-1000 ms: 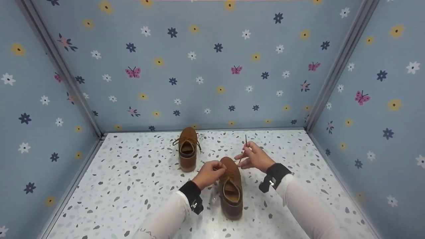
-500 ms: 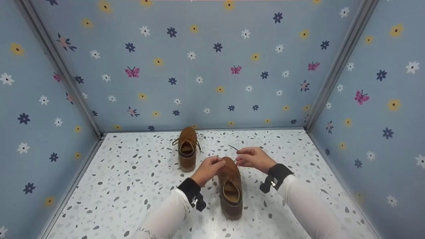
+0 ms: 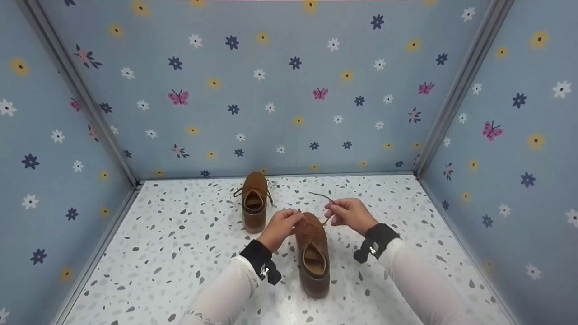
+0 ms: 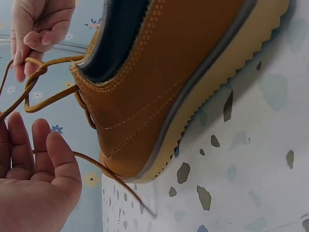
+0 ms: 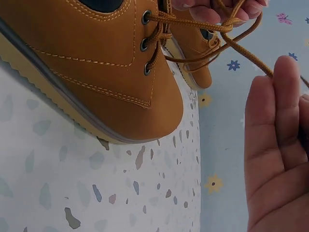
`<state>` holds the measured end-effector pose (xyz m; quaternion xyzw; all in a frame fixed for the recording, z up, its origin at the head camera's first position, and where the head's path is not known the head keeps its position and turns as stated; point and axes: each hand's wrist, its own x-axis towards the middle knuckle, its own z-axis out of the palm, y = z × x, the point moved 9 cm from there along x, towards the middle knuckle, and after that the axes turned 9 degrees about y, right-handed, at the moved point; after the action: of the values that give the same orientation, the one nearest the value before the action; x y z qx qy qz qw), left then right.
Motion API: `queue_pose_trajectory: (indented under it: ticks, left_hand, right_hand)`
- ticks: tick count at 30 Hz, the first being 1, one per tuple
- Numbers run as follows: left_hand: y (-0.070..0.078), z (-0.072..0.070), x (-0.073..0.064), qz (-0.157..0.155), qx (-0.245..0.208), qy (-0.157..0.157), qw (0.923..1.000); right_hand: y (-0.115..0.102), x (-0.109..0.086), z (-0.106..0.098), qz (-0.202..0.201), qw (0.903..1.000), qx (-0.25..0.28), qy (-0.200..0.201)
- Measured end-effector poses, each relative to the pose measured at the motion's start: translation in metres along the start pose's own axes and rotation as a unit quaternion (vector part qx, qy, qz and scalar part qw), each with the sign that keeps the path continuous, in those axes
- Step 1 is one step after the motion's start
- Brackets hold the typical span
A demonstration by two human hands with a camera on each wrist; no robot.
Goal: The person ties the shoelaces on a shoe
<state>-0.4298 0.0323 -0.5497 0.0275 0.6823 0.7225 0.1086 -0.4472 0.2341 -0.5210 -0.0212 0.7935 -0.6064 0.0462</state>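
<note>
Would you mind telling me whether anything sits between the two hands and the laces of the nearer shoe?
Nothing visible does. The left hand and right hand each already pinch the lace of the nearer shoe.

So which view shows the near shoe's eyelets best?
The right wrist view: three metal eyelets sit close and sharp, lace threaded through. Left wrist view shows only the shoe's side; head view is too far.

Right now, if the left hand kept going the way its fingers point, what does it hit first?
Probably the lace over the near shoe: the left hand points right, toward the right hand just beyond. Depth between them is unclear.
</note>
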Motion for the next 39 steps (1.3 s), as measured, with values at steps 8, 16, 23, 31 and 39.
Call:
queue_pose_trajectory:
  ticks: [8,16,23,31,39]
  left_hand:
    - [0.005,-0.001,0.0,0.007,-0.028,0.012,0.9995]
    - [0.009,0.001,-0.002,0.022,-0.073,0.014,0.997]
    - [0.012,-0.005,-0.001,0.036,-0.103,0.036,0.9934]
    - [0.012,-0.003,0.0,0.036,-0.134,0.027,0.99]
    - [0.012,0.003,-0.001,0.024,-0.167,0.013,0.9855]
  right_hand:
    - [-0.001,-0.001,0.001,0.001,0.9994,0.035,0.0]
    - [0.004,-0.001,0.008,0.036,0.9965,0.072,-0.02]
    - [0.001,-0.007,0.011,0.033,0.9915,0.107,-0.066]
    - [0.0,-0.011,0.009,0.008,0.9944,0.082,-0.066]
    - [0.002,-0.011,0.015,-0.003,0.9948,0.087,-0.053]
